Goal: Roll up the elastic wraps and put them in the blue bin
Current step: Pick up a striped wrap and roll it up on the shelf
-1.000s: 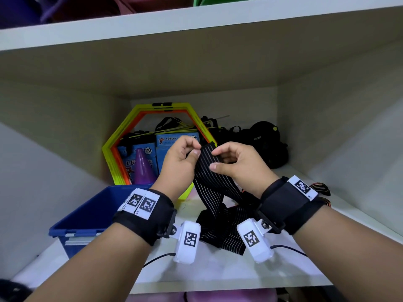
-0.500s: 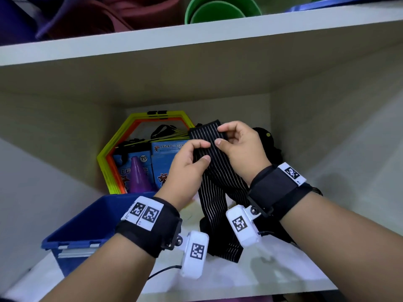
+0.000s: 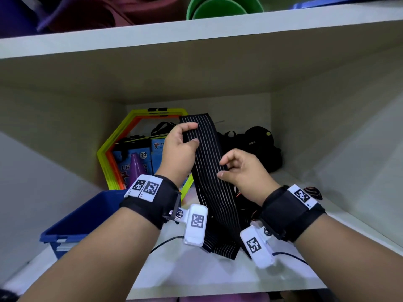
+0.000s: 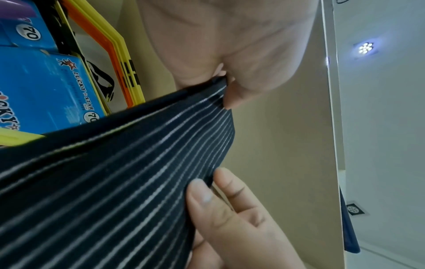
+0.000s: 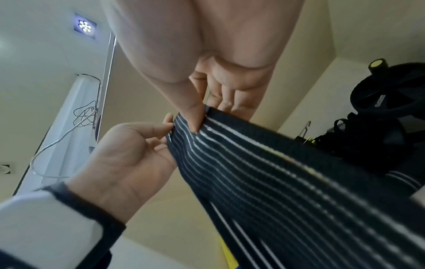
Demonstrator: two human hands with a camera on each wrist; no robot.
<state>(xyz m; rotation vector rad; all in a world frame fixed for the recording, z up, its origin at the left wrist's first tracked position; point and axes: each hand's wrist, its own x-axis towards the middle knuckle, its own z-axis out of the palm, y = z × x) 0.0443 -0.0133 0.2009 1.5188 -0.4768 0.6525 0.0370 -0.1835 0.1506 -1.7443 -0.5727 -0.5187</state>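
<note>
A long black elastic wrap (image 3: pixel 209 171) with thin white stripes hangs stretched above the white shelf (image 3: pixel 218 277). Its lower part lies bunched on the shelf between my wrists. My left hand (image 3: pixel 194 134) pinches the wrap's left edge close to its upper end. My right hand (image 3: pixel 222 168) pinches the right edge a little lower. The left wrist view shows the wrap (image 4: pixel 115 172) with fingers at both corners of its end. In the right wrist view my thumb presses on the wrap (image 5: pixel 276 172). The blue bin (image 3: pixel 72 223) stands at the lower left, its inside hidden.
Yellow and orange hexagon rings (image 3: pixel 113 149), blue boxes (image 3: pixel 139 153) and a purple cone (image 3: pixel 136 168) lean at the back left. Black gear (image 3: pixel 259 142) fills the back right corner. A striped strap (image 3: pixel 311 191) lies by my right wrist. The upper shelf board (image 3: pixel 196 40) hangs low overhead.
My left hand has climbed the wrap toward its upper end. My right hand has left the top end and slid down the right edge. The wrap now hangs straighter.
</note>
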